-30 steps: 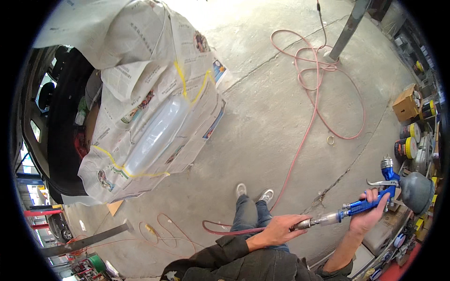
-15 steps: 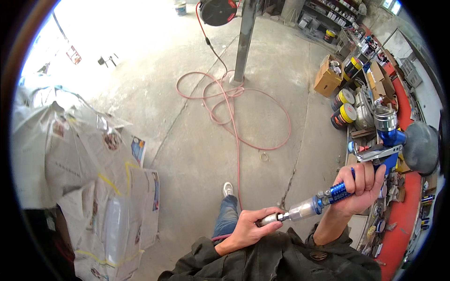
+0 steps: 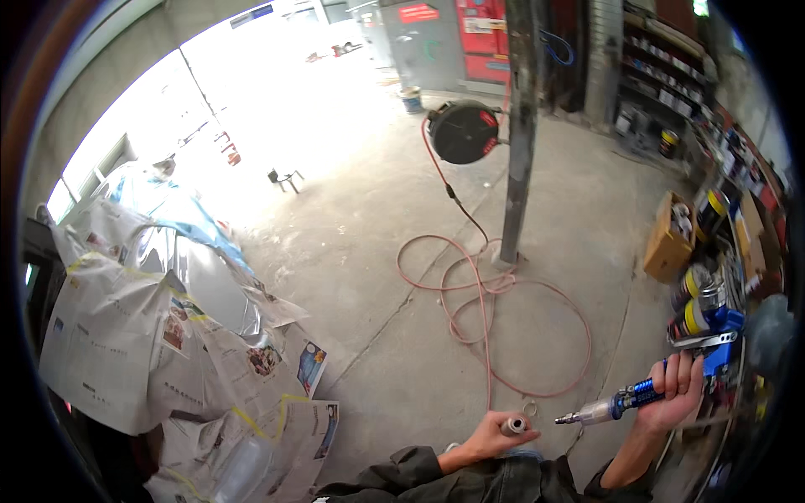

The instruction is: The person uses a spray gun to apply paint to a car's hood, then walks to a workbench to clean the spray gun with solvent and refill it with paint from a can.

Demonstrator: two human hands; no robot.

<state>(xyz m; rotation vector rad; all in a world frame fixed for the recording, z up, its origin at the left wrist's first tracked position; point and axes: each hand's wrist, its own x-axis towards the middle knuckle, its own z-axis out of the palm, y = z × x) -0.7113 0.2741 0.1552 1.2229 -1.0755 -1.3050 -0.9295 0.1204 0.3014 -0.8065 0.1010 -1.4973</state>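
Observation:
My right hand (image 3: 673, 392) is wrapped round the blue handle of a spray gun (image 3: 717, 356), with its metal cup and lever above the fingers. A clear filter (image 3: 597, 412) with a metal plug at its tip sticks out from the handle's lower end toward the left. In my left hand (image 3: 489, 438), closed fingers grip a metal air hose coupler (image 3: 513, 426), its round open end facing up. A gap separates coupler and plug. The red air hose (image 3: 486, 335) runs down toward my left hand from loops on the concrete floor.
At left stands a car body covered with newspaper (image 3: 109, 344) and tape. A steel post (image 3: 517, 142) carries a black hose reel (image 3: 463, 132). Along the right are a cardboard box (image 3: 669, 239), paint cans (image 3: 689, 285) and a cluttered bench. A small stool (image 3: 286, 179) stands farther off.
The coupler and the filter's plug, together before, are now apart. My left hand has turned the coupler's end upward. The view has tilted up and left, bringing the doorway area into sight.

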